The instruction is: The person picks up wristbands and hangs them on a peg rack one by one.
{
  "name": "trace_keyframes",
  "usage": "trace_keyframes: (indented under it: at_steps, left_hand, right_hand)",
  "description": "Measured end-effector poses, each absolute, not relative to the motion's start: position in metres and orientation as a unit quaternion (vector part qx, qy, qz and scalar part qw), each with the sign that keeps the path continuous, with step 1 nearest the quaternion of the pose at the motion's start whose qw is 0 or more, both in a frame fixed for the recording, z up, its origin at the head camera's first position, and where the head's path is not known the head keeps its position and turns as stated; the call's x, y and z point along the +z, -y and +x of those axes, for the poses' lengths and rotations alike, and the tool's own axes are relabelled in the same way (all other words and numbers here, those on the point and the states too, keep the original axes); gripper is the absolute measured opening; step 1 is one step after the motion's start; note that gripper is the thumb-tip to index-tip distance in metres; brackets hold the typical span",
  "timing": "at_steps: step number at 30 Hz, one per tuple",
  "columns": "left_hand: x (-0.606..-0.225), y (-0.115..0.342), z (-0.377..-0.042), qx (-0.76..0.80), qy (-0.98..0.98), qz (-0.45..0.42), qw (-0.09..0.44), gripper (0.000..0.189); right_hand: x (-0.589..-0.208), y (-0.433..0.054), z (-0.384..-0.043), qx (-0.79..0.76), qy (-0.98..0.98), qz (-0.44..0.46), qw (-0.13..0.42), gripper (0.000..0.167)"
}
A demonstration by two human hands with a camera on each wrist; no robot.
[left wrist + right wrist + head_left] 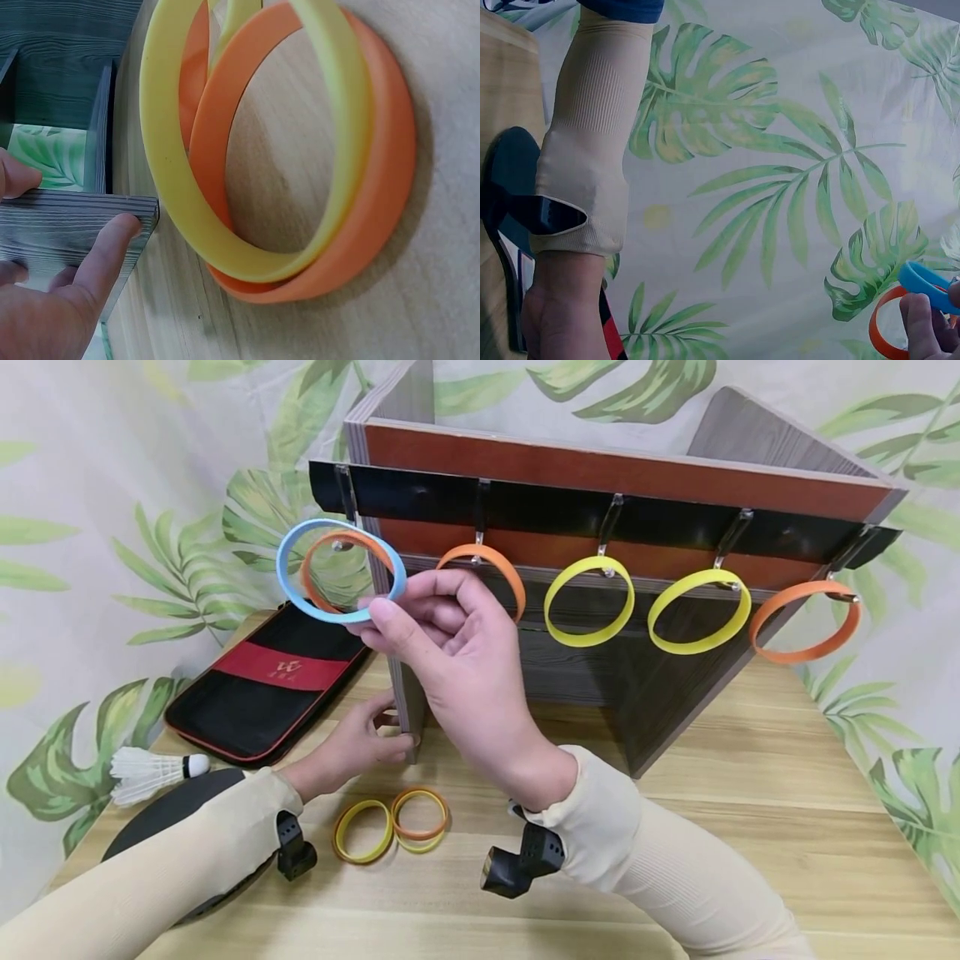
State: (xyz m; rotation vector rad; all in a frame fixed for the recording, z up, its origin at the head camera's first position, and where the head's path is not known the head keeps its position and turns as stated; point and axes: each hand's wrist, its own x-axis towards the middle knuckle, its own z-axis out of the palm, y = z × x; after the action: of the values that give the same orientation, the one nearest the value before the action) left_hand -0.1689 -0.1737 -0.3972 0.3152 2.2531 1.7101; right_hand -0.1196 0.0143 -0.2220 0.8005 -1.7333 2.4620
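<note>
My right hand [472,660] pinches a light blue silicone wristband [282,564] between thumb and fingers. That band is at the leftmost hook of a wooden stand [600,452], in front of an orange wristband [307,578]; whether the hook passes through the blue one I cannot tell. Low on the stand's left side panel [408,710], my left hand [352,743] grips the edge, with fingers on both faces in the left wrist view. Further hooks carry an orange band [517,585], two yellow bands [550,610] and an orange band [810,653] at the right end.
Overlapping yellow and orange wristbands [388,835] lie on the wooden table [750,860] before the stand. At the left are a black and red zip case [247,718], a shuttlecock [142,772] and a dark rounded object [172,806], partly under my left forearm. Leaf-print cloth [90,468] hangs behind.
</note>
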Motion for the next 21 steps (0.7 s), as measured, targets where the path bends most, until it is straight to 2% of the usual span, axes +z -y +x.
trace_keyframes:
  at_steps: [9,21]
  left_hand:
    - [-0.397,0.173,-0.169,0.590,-0.788,0.109,0.139,0.073]
    - [-0.398,0.173,-0.169,0.578,-0.797,0.117,0.129,0.069]
  right_hand:
    - [-0.228,-0.015,-0.121,0.800,0.554,0.232,-0.002,0.018]
    - [-0.236,-0.024,-0.119,0.771,0.585,0.252,-0.023,0.022]
